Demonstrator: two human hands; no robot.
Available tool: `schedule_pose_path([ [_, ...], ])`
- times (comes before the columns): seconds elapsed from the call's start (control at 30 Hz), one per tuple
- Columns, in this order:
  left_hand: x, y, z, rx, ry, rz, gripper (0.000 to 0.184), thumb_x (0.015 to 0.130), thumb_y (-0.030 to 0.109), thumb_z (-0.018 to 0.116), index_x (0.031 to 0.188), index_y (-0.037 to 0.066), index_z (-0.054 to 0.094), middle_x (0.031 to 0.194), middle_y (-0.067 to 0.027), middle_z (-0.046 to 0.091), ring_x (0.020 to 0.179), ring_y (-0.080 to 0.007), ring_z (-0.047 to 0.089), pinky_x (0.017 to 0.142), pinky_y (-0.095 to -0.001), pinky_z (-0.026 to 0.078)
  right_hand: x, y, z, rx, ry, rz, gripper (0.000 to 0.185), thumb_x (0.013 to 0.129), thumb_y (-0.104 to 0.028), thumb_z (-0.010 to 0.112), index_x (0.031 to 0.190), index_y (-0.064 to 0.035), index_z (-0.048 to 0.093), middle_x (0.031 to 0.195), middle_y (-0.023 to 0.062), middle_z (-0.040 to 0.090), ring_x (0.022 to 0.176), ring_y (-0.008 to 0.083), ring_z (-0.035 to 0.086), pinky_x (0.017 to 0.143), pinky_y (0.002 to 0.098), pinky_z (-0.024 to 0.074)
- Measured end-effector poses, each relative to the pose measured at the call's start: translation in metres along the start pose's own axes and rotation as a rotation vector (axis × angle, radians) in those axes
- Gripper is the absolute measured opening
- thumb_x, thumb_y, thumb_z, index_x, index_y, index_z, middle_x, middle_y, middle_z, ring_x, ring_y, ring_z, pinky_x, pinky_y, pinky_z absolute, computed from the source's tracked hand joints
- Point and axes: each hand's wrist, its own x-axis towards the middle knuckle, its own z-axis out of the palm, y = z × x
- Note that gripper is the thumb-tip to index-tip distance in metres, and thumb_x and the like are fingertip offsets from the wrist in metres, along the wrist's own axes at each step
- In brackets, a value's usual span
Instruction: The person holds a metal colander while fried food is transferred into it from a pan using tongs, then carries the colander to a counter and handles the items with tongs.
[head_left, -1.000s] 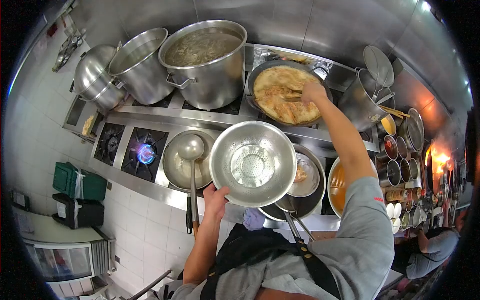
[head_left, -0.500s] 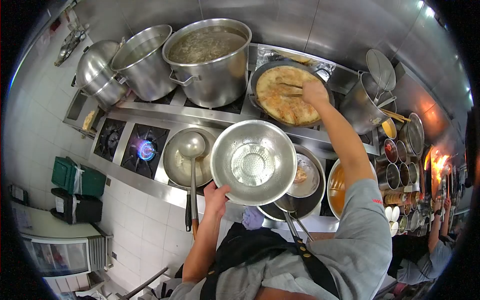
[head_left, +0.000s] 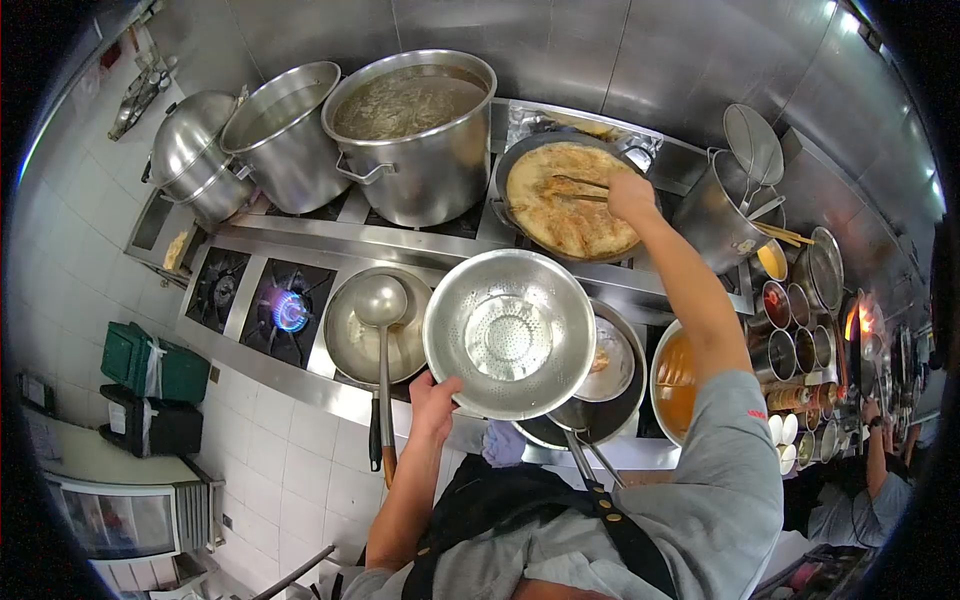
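My left hand (head_left: pixel 434 404) grips the near-left rim of a perforated metal colander (head_left: pixel 565 345), tilted toward me above the front burners. Nothing but a shine shows inside it. My right hand (head_left: pixel 630 195) reaches over a wide wok (head_left: pixel 508 212) at the back and is closed on a pair of tongs (head_left: pixel 580 196). Their two dark arms dip into foaming golden oil (head_left: pixel 570 225), where the tips and any food between them are hidden. Partly behind the colander stands a dark pan (head_left: pixel 633 405) with a smaller metal bowl (head_left: pixel 625 375) in it.
Large stockpots (head_left: pixel 410 170) line the back left. A lit burner (head_left: pixel 289 310) burns at the front left, beside a pan (head_left: pixel 345 345) with a ladle (head_left: pixel 381 300). An orange-liquid pot (head_left: pixel 675 385) is near my right arm. At far right, another person (head_left: pixel 860 500) stands by flames.
My right hand and the tongs have shifted slightly within the wok, and the tongs' arms look a little further apart. The colander stays in my left hand. Flames at far right have shrunk.
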Motion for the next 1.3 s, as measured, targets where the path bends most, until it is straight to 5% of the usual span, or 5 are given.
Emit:
schedule_pose_path([
  [0.4, 0.009, 0.001, 0.021, -0.021, -0.056, 0.011, 0.033, 0.07, -0.004, 0.056, 0.103, -0.007, 0.057, 0.096, -0.0123, 0.062, 0.081, -0.0223, 0.063, 0.066, -0.0351, 0.054, -0.047, 0.033, 0.0, -0.018, -0.033, 0.066, 0.024, 0.074, -0.014, 0.058, 0.094, -0.004, 0.066, 0.099, 0.0193, 0.064, 0.094, 0.0325, 0.063, 0.08, 0.0413, 0.0513],
  [0.5, 0.009, 0.001, 0.024, 0.008, -0.066, 0.004, 0.038, 0.069, -0.004, 0.056, 0.106, -0.012, 0.051, 0.1, -0.0185, 0.061, 0.086, -0.0298, 0.063, 0.074, -0.0426, 0.054, -0.053, 0.033, -0.004, 0.001, -0.058, 0.074, 0.024, 0.074, -0.015, 0.059, 0.093, -0.0035, 0.066, 0.099, 0.019, 0.064, 0.094, 0.0326, 0.062, 0.08, 0.041, 0.0513],
  [0.87, 0.006, 0.0, 0.014, -0.037, -0.043, 0.004, 0.031, 0.07, -0.004, 0.058, 0.1, -0.006, 0.058, 0.094, -0.0127, 0.063, 0.078, -0.022, 0.063, 0.065, -0.0349, 0.053, -0.022, -0.023, -0.032, -0.03, -0.006, -0.047, 0.028, 0.066, -0.015, 0.072, 0.091, -0.0028, 0.068, 0.095, 0.0185, 0.066, 0.091, 0.0308, 0.064, 0.079, 0.0394, 0.0517],
  [1.3, 0.013, 0.001, -0.014, -0.079, 0.003, 0.009, 0.03, 0.069, -0.004, 0.057, 0.1, -0.007, 0.056, 0.092, -0.0129, 0.062, 0.076, -0.0219, 0.063, 0.064, -0.0359, 0.053, 0.033, -0.041, -0.004, -0.088, -0.023, 0.052, 0.024, 0.064, -0.01, 0.07, 0.088, -0.0053, 0.07, 0.095, 0.0147, 0.067, 0.091, 0.0277, 0.065, 0.074, 0.0364, 0.0523],
])
